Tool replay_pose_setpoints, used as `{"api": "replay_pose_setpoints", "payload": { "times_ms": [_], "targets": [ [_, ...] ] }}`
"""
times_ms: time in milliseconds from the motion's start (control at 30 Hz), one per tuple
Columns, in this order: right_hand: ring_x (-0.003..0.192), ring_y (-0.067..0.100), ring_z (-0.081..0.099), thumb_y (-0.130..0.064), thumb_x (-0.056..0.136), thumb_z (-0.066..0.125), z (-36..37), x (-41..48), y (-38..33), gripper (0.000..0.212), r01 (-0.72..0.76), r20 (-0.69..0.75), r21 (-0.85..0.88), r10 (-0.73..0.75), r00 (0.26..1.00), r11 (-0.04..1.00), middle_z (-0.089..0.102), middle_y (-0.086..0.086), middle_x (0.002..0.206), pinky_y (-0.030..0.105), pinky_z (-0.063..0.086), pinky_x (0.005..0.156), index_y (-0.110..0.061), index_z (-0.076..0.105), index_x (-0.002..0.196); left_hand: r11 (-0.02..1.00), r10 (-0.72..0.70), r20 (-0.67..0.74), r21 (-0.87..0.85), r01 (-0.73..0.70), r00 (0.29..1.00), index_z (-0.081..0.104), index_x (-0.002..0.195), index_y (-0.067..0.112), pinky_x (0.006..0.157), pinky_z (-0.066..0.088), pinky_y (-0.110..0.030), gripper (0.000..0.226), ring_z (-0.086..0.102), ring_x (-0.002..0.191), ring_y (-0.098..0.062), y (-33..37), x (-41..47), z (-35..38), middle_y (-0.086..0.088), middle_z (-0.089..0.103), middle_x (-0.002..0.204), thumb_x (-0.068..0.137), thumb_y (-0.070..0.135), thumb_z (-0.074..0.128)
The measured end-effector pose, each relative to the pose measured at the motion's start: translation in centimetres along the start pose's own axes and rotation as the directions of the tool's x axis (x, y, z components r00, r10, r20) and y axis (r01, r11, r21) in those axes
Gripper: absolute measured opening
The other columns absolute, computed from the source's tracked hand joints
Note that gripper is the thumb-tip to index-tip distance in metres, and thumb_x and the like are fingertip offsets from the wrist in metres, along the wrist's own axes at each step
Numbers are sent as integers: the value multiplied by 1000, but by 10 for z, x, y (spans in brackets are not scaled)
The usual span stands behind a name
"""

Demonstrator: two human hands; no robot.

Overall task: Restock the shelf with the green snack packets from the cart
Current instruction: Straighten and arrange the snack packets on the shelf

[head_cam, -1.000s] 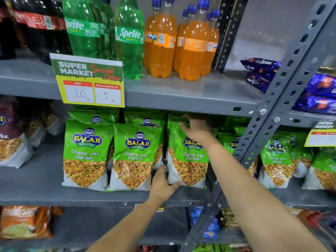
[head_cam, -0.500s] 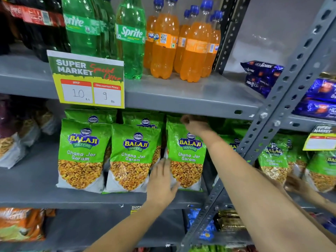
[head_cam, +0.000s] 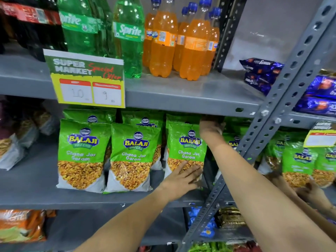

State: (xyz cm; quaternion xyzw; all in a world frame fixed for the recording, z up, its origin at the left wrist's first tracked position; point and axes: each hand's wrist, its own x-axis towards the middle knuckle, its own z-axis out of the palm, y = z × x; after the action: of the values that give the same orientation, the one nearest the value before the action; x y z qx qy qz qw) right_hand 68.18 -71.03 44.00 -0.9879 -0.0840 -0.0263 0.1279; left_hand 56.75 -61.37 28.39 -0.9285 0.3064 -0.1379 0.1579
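Note:
Three green snack packets stand in a front row on the grey middle shelf [head_cam: 36, 197], with more green packets behind them. My left hand [head_cam: 183, 177] lies flat, fingers spread, on the lower front of the rightmost green snack packet [head_cam: 185, 142]. My right hand [head_cam: 211, 126] is up at that packet's top right corner, just under the shelf above. Its fingers curl into shadow there. The other two front packets [head_cam: 81, 153] [head_cam: 134, 157] stand upright and untouched. No cart is in view.
A diagonal grey brace [head_cam: 254, 142] crosses in front of my right forearm. Another person's hands [head_cam: 309, 191] handle green packets in the bay to the right. Soda bottles [head_cam: 163, 42], a price sign [head_cam: 87, 79] and blue packets [head_cam: 261, 73] occupy the upper shelf.
My left hand rose from the shelf edge onto the packet's front. My right hand slid from the packet's top centre to its right corner. Another person's hands came into view at the right.

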Motion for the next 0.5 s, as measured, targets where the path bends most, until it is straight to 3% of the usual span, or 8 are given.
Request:
{"api": "replay_pose_setpoints", "payload": {
  "times_ms": [100, 167, 233, 300, 400, 433, 500],
  "targets": [
    [129, 39, 42, -14, 93, 40, -6, 5, -30, 35, 82, -232, -157, -118, 966, 984, 46, 20, 140, 49, 35, 108, -11, 51, 126, 993, -116, -161, -31, 112, 980, 44, 130, 32, 116, 11, -57, 52, 31, 142, -24, 5, -23, -3, -6, 40, 150, 81, 22, 56],
    [118, 38, 52, -21, 90, 48, -3, -4, -61, 26, 250, -216, -123, -272, 938, 960, 56, 18, 129, 46, 43, 98, -17, 58, 113, 945, -319, -216, -142, 293, 923, 44, 133, 31, 116, 23, -54, 57, 35, 140, -22, 2, -54, -13, -2, 42, 149, 78, 36, 56],
    [106, 35, 59, -30, 91, 50, 1, -16, -87, 22, 401, -101, 11, -398, 912, 916, 62, 15, 118, 38, 47, 87, -17, 59, 107, 812, -578, -296, -299, 501, 761, 43, 133, 26, 111, 25, -50, 64, 39, 137, -23, -4, -88, -20, -1, 42, 147, 74, 46, 60],
    [104, 31, 60, -34, 91, 52, 5, -25, -112, 25, 478, 21, 99, -482, 876, 873, 64, 12, 115, 33, 46, 84, -17, 59, 108, 597, -802, -302, -448, 666, 515, 43, 131, 18, 108, 31, -48, 71, 42, 131, -27, -9, -120, -22, -6, 44, 141, 72, 51, 63],
    [103, 28, 61, -31, 89, 58, 11, -23, -135, 23, 522, 154, 123, -536, 830, 844, 66, 11, 112, 34, 48, 89, -14, 63, 104, 207, -978, -102, -551, 808, 182, 34, 138, 7, 108, 36, -45, 98, 39, 132, -30, -5, -144, -22, -13, 43, 142, 64, 61, 70],
    [102, 28, 62, -28, 88, 59, 12, -20, -139, 22, 525, 185, 125, -539, 822, 842, 67, 12, 111, 36, 50, 90, -12, 64, 102, 112, -992, -15, -570, 814, 126, 29, 141, 4, 110, 33, -44, 109, 36, 135, -31, -3, -146, -23, -14, 40, 145, 60, 65, 70],
    [99, 31, 64, -20, 89, 57, 12, -14, -143, 19, 531, 222, 143, -550, 805, 835, 70, 17, 107, 40, 52, 90, -6, 66, 98, 28, -988, 108, -585, 811, 111, 18, 146, 2, 114, 28, -42, 125, 27, 140, -30, 0, -143, -22, -14, 30, 152, 55, 70, 69]
  ]
}}
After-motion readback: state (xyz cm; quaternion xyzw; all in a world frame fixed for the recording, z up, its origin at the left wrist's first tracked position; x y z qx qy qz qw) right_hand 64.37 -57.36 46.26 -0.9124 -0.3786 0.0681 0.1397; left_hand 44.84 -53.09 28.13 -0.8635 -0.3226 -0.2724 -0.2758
